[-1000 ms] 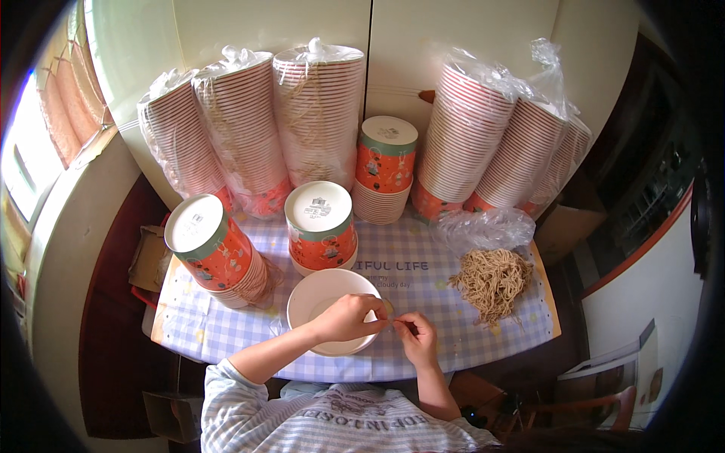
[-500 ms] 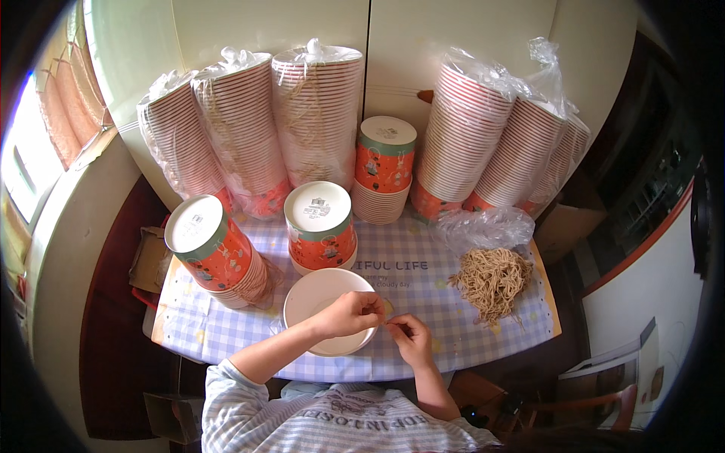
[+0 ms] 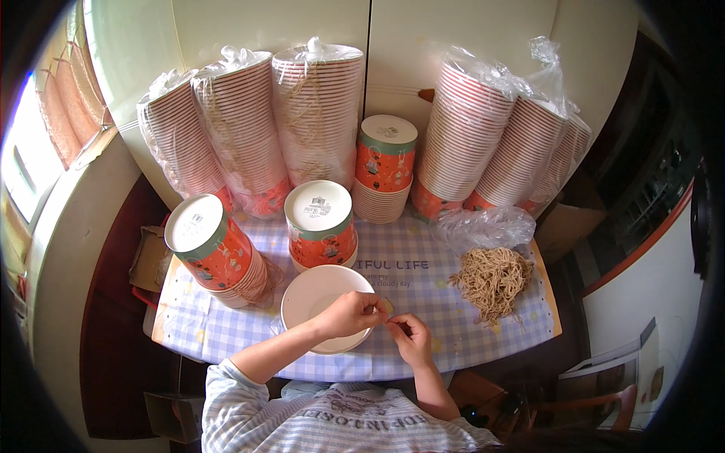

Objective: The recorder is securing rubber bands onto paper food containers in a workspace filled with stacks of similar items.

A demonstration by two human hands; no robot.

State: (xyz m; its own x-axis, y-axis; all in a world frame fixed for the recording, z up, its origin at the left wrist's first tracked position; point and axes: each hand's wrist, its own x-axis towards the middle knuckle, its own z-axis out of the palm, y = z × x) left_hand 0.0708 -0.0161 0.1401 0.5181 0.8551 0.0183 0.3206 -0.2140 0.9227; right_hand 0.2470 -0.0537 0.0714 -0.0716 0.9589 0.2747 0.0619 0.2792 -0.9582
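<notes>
On a table (image 3: 423, 241) spread with a blue-and-white checked cloth, an open white tub (image 3: 302, 302) stood near the front edge, mouth up, in front of the person. The left hand (image 3: 353, 314) reached across it, fingertips by the rim's right side; its thumb and fingers were pressed together, but anything between them was too small to make out. Just beside it, right of the tub, the right hand (image 3: 411, 337) was raised with thumb and forefinger brought together at the tips, close to the left fingertips; again, I could not tell what, if anything, was pinched there.

Right behind the tub stood an upside-down stack of orange tubs (image 3: 321, 248) with a green band and a white base on top. To the left, another upturned stack (image 3: 219, 253) leaned in the wide view, with tan strands (image 3: 266, 289) by its lower right side. A third upturned stack (image 3: 385, 167) stood farther back. Along the rear were tall stacks in clear plastic, three on the left (image 3: 240, 128) and more on the right (image 3: 468, 128). A crumpled clear bag (image 3: 487, 228) lay at the table's right side, and just in front of it was a heap of tan string (image 3: 495, 283), well apart from both hands.
</notes>
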